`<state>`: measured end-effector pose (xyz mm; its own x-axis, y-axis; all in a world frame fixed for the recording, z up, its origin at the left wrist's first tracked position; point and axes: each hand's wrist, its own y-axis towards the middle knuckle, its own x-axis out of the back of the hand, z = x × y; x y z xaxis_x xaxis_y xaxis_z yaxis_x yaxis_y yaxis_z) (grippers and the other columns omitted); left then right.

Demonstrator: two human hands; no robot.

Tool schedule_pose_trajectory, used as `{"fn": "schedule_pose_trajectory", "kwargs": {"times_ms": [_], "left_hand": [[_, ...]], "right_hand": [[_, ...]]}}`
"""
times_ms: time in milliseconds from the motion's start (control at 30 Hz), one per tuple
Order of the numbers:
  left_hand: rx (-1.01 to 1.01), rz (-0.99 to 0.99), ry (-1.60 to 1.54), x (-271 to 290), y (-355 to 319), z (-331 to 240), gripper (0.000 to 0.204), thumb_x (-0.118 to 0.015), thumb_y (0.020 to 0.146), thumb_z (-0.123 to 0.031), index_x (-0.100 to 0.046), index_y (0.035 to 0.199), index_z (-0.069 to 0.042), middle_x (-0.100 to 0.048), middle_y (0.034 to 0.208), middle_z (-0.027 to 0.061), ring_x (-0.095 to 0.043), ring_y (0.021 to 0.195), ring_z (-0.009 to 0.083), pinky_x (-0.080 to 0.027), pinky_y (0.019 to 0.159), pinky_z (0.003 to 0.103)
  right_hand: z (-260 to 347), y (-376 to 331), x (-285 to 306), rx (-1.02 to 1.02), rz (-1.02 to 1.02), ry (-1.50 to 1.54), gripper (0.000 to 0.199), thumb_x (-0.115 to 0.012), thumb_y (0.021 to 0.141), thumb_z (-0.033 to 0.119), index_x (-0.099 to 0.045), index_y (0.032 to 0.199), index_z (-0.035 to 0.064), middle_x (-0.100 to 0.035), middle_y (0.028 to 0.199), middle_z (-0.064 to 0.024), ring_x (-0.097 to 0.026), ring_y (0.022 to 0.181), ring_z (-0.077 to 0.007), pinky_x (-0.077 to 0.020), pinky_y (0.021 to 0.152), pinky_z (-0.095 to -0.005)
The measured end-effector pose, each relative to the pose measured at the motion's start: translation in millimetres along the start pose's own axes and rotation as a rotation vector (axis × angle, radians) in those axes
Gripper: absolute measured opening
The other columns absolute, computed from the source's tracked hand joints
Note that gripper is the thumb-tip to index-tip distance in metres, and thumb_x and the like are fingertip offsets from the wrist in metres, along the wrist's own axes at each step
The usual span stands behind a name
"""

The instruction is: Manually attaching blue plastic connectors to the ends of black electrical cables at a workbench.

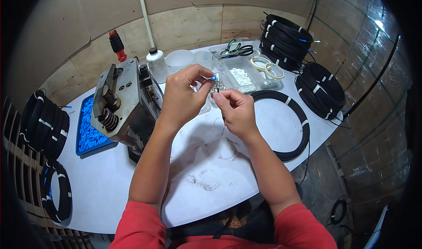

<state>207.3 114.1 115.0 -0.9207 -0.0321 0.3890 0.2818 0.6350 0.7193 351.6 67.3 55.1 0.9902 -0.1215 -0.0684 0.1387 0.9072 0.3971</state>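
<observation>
Above the middle of the white table, both of my hands meet at a small blue and white cable connector (215, 77). My left hand (187, 88) pinches the connector between thumb and fingertips. Just below it, my right hand (237, 110) has its thumb and forefinger closed on the thin black cable (218, 90) that runs down from the connector. A coil of black cable (305, 132) with white ties lies to the right of my right hand. Behind my hands stands a clear tray (228, 66) with small white parts (241, 76), partly hidden by my fingers.
A metal press (127, 80) with a red-and-black handle (116, 45) stands left, beside a blue tray (79, 146) of blue pieces. Behind are a white bottle (156, 64), tape rolls (274, 71) and scissors (242, 51). Stacked cable coils (285, 42) stand at the back right.
</observation>
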Motion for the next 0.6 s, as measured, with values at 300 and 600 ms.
{"fn": "schedule_pose_trajectory", "kwargs": {"times_ms": [300, 600], "left_hand": [[-0.024, -0.014, 0.005, -1.0, -0.1, 1.7, 0.014, -0.072, 0.074, -0.002, -0.068, 0.088, 0.000, -0.070, 0.083, 0.0079, -0.067, 0.071, 0.0136, -0.052, 0.067, 0.026], [0.069, 0.035, -0.097, 1.3, -1.1, 2.9, 0.018, -0.068, 0.080, -0.005, -0.060, 0.095, 0.000, -0.069, 0.080, 0.0092, -0.066, 0.071, 0.0119, -0.052, 0.069, 0.026]], "right_hand": [[0.0, 0.0, 1.6, 0.007, 0.006, 0.002, 0.016, -0.064, 0.091, 0.016, -0.067, 0.086, 0.0016, -0.049, 0.061, 0.0087, -0.036, 0.056, 0.0000, -0.0284, 0.049, -0.0195], [-2.3, 1.3, 1.5, -0.003, -0.009, -0.014, 0.018, -0.065, 0.091, 0.018, -0.068, 0.087, 0.0015, -0.049, 0.061, 0.0088, -0.037, 0.056, 0.0001, -0.0284, 0.049, -0.0194]]}}
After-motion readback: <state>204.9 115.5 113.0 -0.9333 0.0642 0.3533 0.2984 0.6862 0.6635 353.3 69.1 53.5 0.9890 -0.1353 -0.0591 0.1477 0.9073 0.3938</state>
